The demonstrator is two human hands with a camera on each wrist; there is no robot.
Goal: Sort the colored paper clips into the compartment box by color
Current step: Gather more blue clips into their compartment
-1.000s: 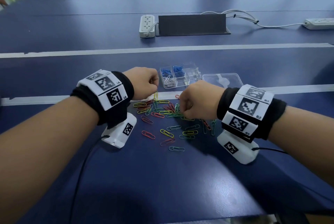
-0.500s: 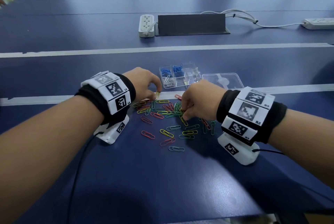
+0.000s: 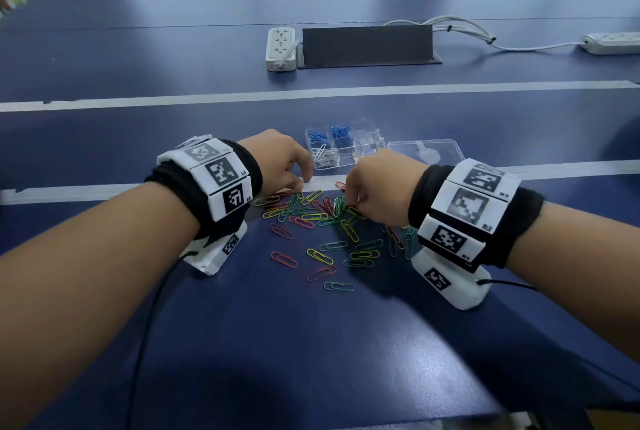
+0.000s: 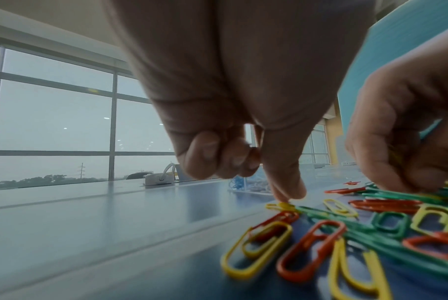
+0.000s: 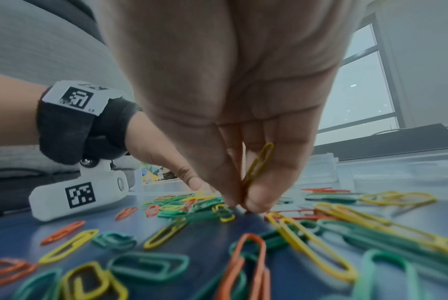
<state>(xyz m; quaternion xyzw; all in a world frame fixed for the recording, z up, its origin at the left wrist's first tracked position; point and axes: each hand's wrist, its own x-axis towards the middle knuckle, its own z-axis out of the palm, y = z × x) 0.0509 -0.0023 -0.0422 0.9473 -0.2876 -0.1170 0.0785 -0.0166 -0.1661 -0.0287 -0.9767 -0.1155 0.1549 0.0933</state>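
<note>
Red, yellow and green paper clips [image 3: 311, 214] lie scattered on the blue table, between my wrists. My left hand [image 3: 302, 183] is at the pile's far left edge. In the left wrist view its fingers are curled and the left hand [image 4: 284, 194] pinches a yellow clip [image 4: 281, 206] against the table. My right hand [image 3: 351, 204] is over the pile's right side. The right wrist view shows the right hand [image 5: 243, 203] pinching an upright yellow clip [image 5: 260, 160]. The clear compartment box [image 3: 377, 145] stands just beyond, holding blue clips [image 3: 332, 135] and white clips [image 3: 325, 157].
The box's clear lid [image 3: 446, 149] lies to its right. A white power strip [image 3: 281, 48], a black panel [image 3: 367, 45] and a second power strip [image 3: 613, 43] with cables sit far back. White tape lines [image 3: 104, 192] cross the table.
My left hand has come down and forward to the table at the pile's far left edge. My right hand has stayed over the pile, working its fingertips among the clips.
</note>
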